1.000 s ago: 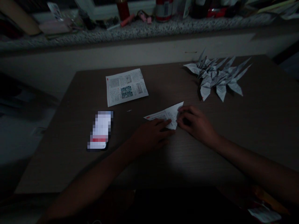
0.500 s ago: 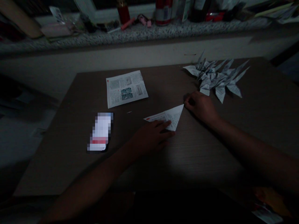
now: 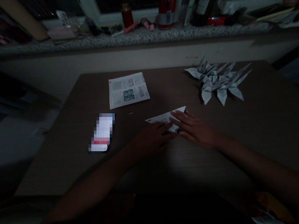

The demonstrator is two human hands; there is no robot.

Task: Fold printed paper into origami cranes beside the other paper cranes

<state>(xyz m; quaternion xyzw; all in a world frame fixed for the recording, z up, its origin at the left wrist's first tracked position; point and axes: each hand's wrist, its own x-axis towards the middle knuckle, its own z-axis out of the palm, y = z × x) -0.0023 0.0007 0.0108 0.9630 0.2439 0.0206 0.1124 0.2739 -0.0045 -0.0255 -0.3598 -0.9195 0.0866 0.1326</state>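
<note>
A printed sheet of paper folded into a triangle (image 3: 161, 117) lies flat on the dark wooden table (image 3: 144, 174), in front of me. My left hand (image 3: 153, 135) rests on its lower left part with the fingers spread, covering some of the print. From the other side, my right hand (image 3: 196, 127) lies flat across the triangle's right part, fingers stretched out and apart. The fingertips of both hands come close together near the paper's middle. Its right corner shows beyond my right fingers.
Folded paper cranes (image 3: 219, 81) stand clustered at the back right. An unfolded printed sheet (image 3: 129, 90) lies at the back left, with a phone (image 3: 102, 133) nearer me. Behind the table, a granite sill (image 3: 140, 35) holds a red can (image 3: 166, 14), a jar (image 3: 127, 15) and clutter.
My right hand has moved left from the triangle's right corner, opened from a pinch and flattened onto the paper. My left hand has stayed in place. The view has shifted slightly.
</note>
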